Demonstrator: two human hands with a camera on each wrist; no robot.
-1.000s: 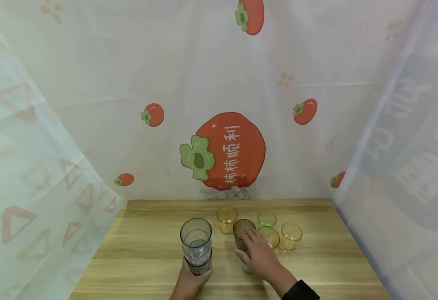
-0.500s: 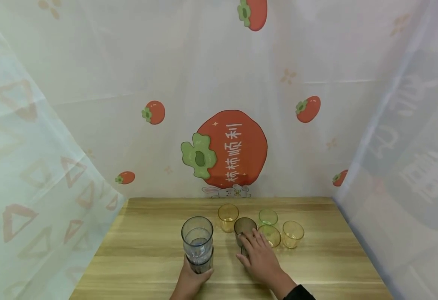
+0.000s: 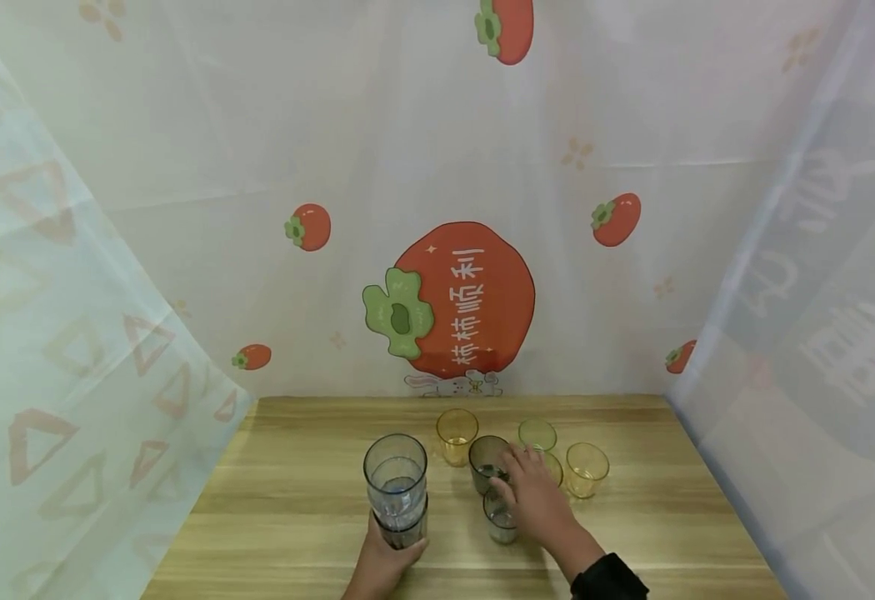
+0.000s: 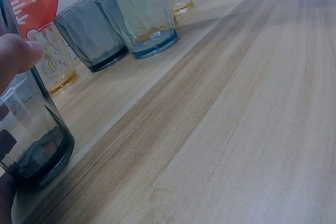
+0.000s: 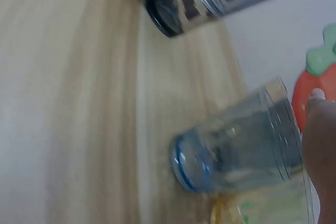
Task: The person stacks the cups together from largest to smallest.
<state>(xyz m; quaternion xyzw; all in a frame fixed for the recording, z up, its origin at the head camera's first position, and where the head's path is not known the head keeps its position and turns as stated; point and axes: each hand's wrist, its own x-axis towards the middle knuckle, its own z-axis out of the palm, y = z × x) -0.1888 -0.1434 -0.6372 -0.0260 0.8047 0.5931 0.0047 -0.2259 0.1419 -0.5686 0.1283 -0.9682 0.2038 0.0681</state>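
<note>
The person's left hand (image 3: 383, 557) grips a stack (image 3: 397, 504) showing two glasses, at nine o'clock from the right hand (image 3: 541, 498). That one's fingers reach out loosely; whether they touch glass cannot be told. Six glasses stand around it on the table (image 3: 295, 500): one clear glass (image 3: 502, 525) at eight, one grey glass (image 3: 482, 469) and, beyond, one amber glass (image 3: 456, 443) at ten, one green glass (image 3: 537, 433) at twelve, one half-hidden olive glass (image 3: 555, 469) at one, one yellow glass (image 3: 586, 477) at two.

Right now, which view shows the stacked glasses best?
The head view: both stacked glasses, held in the left hand, fit inside the frame. The left wrist view crops them; the right wrist view crops and blurs them.
</note>
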